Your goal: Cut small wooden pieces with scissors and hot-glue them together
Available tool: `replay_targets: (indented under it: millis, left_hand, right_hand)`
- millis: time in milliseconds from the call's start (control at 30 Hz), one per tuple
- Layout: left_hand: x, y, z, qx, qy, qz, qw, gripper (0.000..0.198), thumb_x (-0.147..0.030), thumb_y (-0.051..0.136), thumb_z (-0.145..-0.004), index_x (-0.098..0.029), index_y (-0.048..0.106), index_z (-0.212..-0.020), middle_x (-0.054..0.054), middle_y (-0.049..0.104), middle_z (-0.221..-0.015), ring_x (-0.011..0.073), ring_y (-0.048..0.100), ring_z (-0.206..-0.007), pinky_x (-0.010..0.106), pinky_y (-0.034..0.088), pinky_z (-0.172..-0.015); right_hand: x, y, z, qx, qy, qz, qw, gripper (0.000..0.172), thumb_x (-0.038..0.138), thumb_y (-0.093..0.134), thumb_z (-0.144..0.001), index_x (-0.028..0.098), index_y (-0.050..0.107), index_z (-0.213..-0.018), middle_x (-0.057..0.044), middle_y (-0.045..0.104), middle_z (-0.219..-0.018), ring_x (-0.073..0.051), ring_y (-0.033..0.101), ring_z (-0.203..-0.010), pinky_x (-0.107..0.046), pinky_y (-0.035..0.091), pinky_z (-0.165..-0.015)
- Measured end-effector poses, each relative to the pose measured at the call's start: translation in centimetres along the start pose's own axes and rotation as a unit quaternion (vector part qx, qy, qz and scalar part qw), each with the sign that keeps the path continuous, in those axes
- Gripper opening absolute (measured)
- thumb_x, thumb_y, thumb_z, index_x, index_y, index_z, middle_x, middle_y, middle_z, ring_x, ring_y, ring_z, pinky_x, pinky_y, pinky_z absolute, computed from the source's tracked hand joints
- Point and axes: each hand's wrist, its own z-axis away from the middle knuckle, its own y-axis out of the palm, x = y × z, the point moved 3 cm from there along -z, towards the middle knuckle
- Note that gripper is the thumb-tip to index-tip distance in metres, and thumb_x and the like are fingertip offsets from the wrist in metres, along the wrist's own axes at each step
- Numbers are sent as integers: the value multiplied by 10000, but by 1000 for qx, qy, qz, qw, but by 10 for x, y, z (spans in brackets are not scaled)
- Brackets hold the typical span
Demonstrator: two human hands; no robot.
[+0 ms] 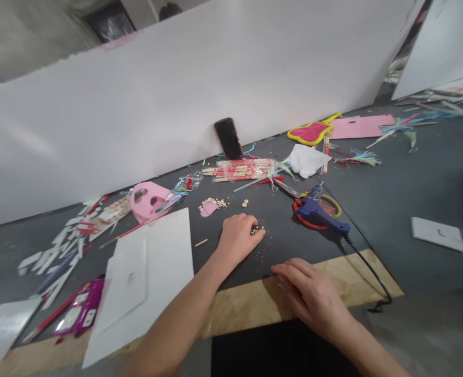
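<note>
My left hand (pixel 239 236) is on the dark tabletop, its fingers curled around a cluster of small pale pieces (pixel 256 229) that show between thumb and fingers. Fine crumbs are scattered beside it. Farther back lie a little pile of similar pieces (pixel 216 202) around a small pink tag (pixel 208 209), and a smaller heap (pixel 245 203). At the table's front edge my right hand (pixel 313 296) rests with fingers extended and close together, holding nothing I can see. Nearest to it is a blue glue gun (pixel 322 213) lying over red-and-yellow-handled scissors (pixel 300 195).
A phone (pixel 229 138) leans on the white partition (pixel 200 78) behind wrapped sticks (pixel 243 169). White sheets (pixel 164 251), a pink cutout (pixel 150 201) and a purple packet (pixel 83 306) lie left. A black cord (pixel 368 262) runs off the front edge, right; a white card (pixel 438 234) lies beyond.
</note>
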Motion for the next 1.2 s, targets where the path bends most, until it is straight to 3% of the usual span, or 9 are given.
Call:
replay_targets:
  millis: [267,500,633,700,800,900,1033,1200]
  left_hand:
    - [1,1,-3,11,3,1,1000,149,-228,524,-809,-214,671,-787,29,671,-834,191,608,-835,325,430,-776]
    - [7,-8,3,8,-5,36,999,174,-279,508,-847,-227,675,-857,26,678,-887,182,613,-876,317,450,-814]
    - [20,-23,33,-53,-6,39,998,152,-246,516,-847,-228,651,-913,41,672,-962,199,598,-935,356,443,-876]
    - [26,-27,58,-113,-27,48,992,205,-238,502,-854,-234,609,-1028,61,632,-1069,216,560,-1027,387,427,-927]
    - [29,-20,99,-184,-62,61,979,314,-240,479,-863,-248,520,-1174,86,539,-1206,232,482,-1152,403,423,-962]
    - [25,-6,127,-195,-80,72,975,316,-225,490,-855,-249,514,-1169,91,515,-1214,243,469,-1161,419,430,-959]
    - [18,5,143,-220,-84,91,968,303,-203,486,-854,-236,517,-1154,107,509,-1198,253,470,-1143,443,421,-965]
    - [19,4,146,-256,-92,114,956,304,-179,479,-854,-237,516,-1150,105,511,-1199,256,457,-1148,455,413,-972]
  right_hand:
    - [3,-2,-2,-5,0,-1,1000,279,95,410,-849,196,585,-1040,-70,640,-870,-176,607,-778,-302,511,-665]
    - [1,-1,-1,-7,8,-16,1000,264,110,422,-859,204,583,-1045,-72,637,-884,-174,612,-799,-298,516,-691]
    - [1,-8,-5,10,34,-39,999,235,142,422,-878,214,598,-1016,-65,635,-889,-160,620,-799,-275,517,-696]
    - [1,-13,-13,43,35,-28,998,224,154,430,-880,219,596,-1014,-61,632,-903,-156,619,-799,-268,514,-693]
    - [-4,-20,-34,61,15,32,998,207,163,446,-878,219,595,-1011,-58,629,-941,-156,615,-817,-271,502,-713]
    - [-12,-17,-58,96,-6,129,987,212,148,455,-882,205,604,-1021,-53,627,-952,-151,617,-815,-262,488,-730]
    - [-19,0,-81,140,-16,208,968,184,176,492,-884,204,630,-1002,-39,624,-919,-137,623,-776,-233,471,-693]
    - [-20,14,-88,166,-32,272,947,167,222,478,-901,214,646,-896,-22,612,-866,-118,601,-721,-205,432,-628]
